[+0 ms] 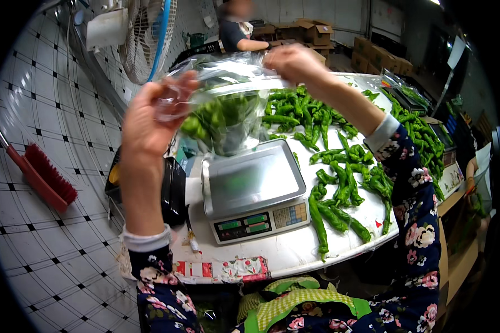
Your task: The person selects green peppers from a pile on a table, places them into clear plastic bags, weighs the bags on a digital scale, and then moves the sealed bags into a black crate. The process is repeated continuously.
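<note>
A clear plastic bag with green peppers in it hangs over the back of a digital weighing scale. My left hand holds the left side of the bag, with film bunched over its fingers. At the bag's upper right corner, my right hand has its fingers closed on the film, blurred by motion. The scale's steel pan bears only reflections. Loose long green peppers lie on the white table to the right of the scale, with more heaped behind.
A knife lies left of the scale. A standing fan is at the upper left, and a red brush is over the tiled floor. Behind the table are a person and cardboard boxes. Another person's hand shows at far right.
</note>
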The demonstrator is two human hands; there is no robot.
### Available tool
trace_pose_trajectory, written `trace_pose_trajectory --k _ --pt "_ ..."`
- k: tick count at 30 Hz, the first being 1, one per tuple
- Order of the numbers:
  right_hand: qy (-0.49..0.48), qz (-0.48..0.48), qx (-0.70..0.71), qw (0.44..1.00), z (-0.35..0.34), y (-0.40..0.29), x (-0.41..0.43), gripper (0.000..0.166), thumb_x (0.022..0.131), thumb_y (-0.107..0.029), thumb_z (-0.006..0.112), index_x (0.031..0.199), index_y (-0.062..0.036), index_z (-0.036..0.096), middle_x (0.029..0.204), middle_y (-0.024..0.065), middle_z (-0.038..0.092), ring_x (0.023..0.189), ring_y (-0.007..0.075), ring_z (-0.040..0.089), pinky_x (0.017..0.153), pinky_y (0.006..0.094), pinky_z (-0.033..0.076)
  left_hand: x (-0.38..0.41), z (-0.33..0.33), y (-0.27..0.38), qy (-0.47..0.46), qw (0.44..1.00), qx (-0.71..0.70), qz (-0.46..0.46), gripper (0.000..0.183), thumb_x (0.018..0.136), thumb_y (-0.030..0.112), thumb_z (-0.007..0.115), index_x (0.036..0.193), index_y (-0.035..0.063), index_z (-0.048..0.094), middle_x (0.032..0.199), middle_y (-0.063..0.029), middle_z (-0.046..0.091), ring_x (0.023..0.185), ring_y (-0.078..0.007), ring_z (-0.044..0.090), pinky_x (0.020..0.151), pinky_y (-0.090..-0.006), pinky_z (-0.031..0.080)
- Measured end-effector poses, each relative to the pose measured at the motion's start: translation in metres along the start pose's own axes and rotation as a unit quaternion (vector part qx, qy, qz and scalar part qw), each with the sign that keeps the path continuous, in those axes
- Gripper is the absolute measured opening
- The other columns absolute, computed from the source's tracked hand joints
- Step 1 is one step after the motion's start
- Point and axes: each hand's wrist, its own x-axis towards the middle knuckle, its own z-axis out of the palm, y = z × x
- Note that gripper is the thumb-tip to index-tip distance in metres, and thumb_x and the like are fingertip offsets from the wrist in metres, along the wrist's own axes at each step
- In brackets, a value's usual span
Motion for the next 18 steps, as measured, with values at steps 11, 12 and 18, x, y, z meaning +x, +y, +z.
trace_pose_trajectory --k 11,12,18 --pt "-0.043 0.047 0.183 0.981 -0.002 0.022 0.009 0.024 0.092 -0.023 0.057 0.077 -0.0052 0.065 0.054 -0.0044 0.047 0.043 0.0032 0.037 0.04 0.0212 0.024 -0.016 -0.025 0.002 -0.07 0.977 0.106 -0.17 0.016 0.086 0.011 0.043 0.093 0.0023 0.054 0.106 -0.0253 0.065 0.091 -0.0303 0.068 0.065 -0.0323 0.055" --pt "-0.008 0.081 0.175 0.981 -0.01 0.03 0.012 0.024 0.091 -0.023 0.058 0.077 -0.0047 0.065 0.054 -0.0038 0.047 0.043 0.0037 0.036 0.04 0.0217 0.023 -0.002 -0.022 -0.013 -0.085 0.973 0.126 -0.175 0.016 0.084 0.009 0.042 0.092 0.0024 0.054 0.103 -0.0255 0.066 0.088 -0.0312 0.069 0.061 -0.0323 0.054" --pt "0.062 -0.079 0.238 0.966 -0.02 0.013 0.032 0.022 0.092 -0.023 0.058 0.081 -0.0059 0.067 0.058 -0.0055 0.052 0.048 0.0018 0.039 0.044 0.0191 0.028 0.02 -0.012 -0.015 -0.055 0.975 0.204 0.064 0.017 0.082 0.008 0.039 0.083 0.0033 0.055 0.108 -0.0203 0.066 0.104 -0.0237 0.063 0.083 -0.0308 0.048"
